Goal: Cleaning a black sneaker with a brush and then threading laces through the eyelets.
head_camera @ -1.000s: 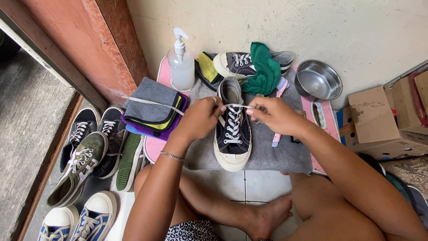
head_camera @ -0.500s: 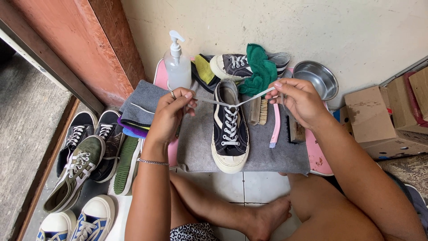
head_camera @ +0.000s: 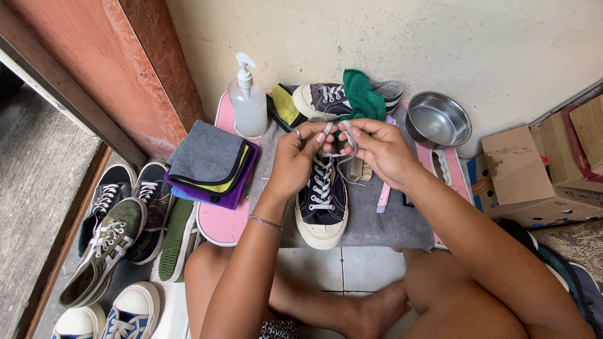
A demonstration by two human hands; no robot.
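A dark sneaker (head_camera: 321, 204) with a white toe cap and white laces lies on a grey cloth (head_camera: 389, 223), toe toward me. My left hand (head_camera: 295, 157) and my right hand (head_camera: 380, 150) meet over its top eyelets, each pinching the white shoelace (head_camera: 339, 145), which forms loops between my fingers. A ring shows on my left hand, a bracelet on that wrist. The matching sneaker (head_camera: 326, 99) lies on its side behind, partly under a green cloth (head_camera: 361, 97).
A clear pump bottle (head_camera: 247, 103) and a stack of folded cloths (head_camera: 210, 163) sit on a pink board (head_camera: 220, 223). A steel bowl (head_camera: 440, 119), a pink-handled brush (head_camera: 383, 198), cardboard boxes (head_camera: 540, 176) and several sneakers (head_camera: 119, 238) surround me.
My hands, spread wide pulling the lace ends taut half a second ago, have come together over the shoe's tongue, and the lace now loops between them.
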